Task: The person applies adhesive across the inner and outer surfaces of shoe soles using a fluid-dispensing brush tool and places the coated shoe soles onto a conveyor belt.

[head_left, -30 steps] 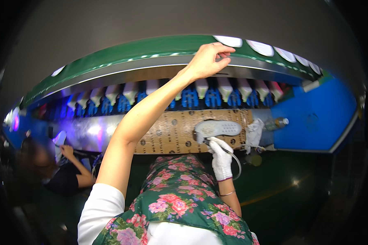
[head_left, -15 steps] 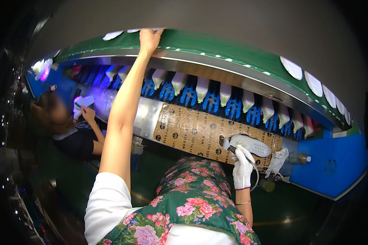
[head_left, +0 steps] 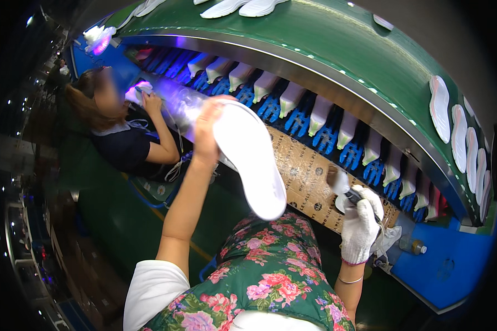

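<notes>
Raised over the bench, a white shoe sole (head_left: 251,160) is gripped near its upper end by my bare left hand (head_left: 207,132); its smooth side faces up. My right hand (head_left: 360,229), in a white knit glove, closes round the dark handle of a brush (head_left: 338,181) with a thin tube trailing from it. The bristles are blurred. Below the brush lies a cardboard-covered work surface (head_left: 298,171). A white piece (head_left: 341,204) shows partly behind the gloved hand; most of it is hidden.
A green conveyor belt (head_left: 337,41) carrying several white soles (head_left: 439,107) curves across the back. Under it stand blue clamps (head_left: 298,121) and white, toe-shaped pieces (head_left: 320,113). A co-worker (head_left: 127,127) sits at the left. A bottle (head_left: 413,244) and crumpled white cloth (head_left: 389,238) are at the right.
My left hand has come back from the belt's edge, now holding a white sole. The brush has lifted and blurred, and the view has turned.
</notes>
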A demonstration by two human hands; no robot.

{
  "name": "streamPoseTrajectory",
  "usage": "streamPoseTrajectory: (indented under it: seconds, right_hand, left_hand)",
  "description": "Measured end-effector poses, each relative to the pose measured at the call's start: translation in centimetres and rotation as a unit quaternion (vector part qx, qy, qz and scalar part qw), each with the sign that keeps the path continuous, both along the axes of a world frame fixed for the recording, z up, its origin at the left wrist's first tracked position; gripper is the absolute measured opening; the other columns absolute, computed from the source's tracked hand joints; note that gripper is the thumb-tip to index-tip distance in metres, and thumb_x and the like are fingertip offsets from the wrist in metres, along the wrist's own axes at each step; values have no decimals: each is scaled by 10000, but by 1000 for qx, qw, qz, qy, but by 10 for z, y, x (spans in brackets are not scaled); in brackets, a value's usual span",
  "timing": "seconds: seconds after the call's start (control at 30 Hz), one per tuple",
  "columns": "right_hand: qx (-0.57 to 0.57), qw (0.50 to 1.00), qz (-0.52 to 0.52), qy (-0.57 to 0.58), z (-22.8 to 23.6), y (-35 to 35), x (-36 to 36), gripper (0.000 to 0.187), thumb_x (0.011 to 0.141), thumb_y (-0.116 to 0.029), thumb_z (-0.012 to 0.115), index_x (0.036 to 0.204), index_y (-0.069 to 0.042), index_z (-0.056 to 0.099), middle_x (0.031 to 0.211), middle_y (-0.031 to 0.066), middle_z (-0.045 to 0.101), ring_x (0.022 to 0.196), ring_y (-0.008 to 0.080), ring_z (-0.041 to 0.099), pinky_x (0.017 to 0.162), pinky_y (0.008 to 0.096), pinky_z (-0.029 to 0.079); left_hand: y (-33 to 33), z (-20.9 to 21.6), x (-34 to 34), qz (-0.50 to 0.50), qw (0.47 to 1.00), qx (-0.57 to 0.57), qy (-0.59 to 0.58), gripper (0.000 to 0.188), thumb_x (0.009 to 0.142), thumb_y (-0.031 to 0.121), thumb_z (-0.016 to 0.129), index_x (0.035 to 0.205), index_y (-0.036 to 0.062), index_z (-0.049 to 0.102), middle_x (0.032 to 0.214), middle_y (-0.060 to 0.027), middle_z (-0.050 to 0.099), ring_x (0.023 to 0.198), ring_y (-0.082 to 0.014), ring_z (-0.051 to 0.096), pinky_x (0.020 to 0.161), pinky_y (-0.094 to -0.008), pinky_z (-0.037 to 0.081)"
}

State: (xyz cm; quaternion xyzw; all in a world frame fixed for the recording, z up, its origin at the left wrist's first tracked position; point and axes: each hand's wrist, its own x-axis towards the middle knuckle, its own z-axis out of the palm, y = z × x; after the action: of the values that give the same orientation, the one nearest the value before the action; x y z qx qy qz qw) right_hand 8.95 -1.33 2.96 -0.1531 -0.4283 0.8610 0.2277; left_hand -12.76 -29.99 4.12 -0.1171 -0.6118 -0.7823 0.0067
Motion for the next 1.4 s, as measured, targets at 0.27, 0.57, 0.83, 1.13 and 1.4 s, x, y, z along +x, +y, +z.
streamPoseTrajectory:
  seconds: [0.27,0.57,0.83,1.13,1.4]
  right_hand:
    - [241,957,152,-46,31,-45,-15,206,762,29,781,962,31,731,989,111,715,877,167,663,785,277,531]
    - [263,955,109,-80,23,-44,-7,200,775,37,788,960,19,716,900,53,700,808,120,650,728,255,535]
    - [498,866,11,38,42,-38,-28,216,734,30,790,940,16,725,938,134,733,851,233,701,765,323,547]
    - [679,726,-93,64,42,-33,-45,262,734,34,769,986,-32,738,956,118,737,848,274,699,763,353,544]
    - [520,850,2,87,34,-40,-38,198,742,31,770,926,-25,725,901,110,736,813,224,700,752,326,539]
  left_hand:
    - [49,-113,87,-293,885,147,-332,362,1014,265,479,1223,1,612,1110,-123,693,991,-193,684,904,-337,548]
    - [57,-111,166,-471,646,404,-445,1080,835,884,193,1519,60,338,1428,-211,507,1297,-409,509,1112,-532,378]
    - [87,-45,126,-327,758,332,-457,1119,815,905,100,1501,56,347,1313,-199,596,1128,-365,637,972,-498,522]
    - [109,-49,140,-346,867,166,-318,970,915,803,114,1565,94,230,1541,-116,385,1398,-280,405,1169,-432,324]
    - [96,-59,130,-338,863,178,-330,959,911,807,110,1546,105,262,1484,-140,451,1336,-277,488,1105,-443,427]
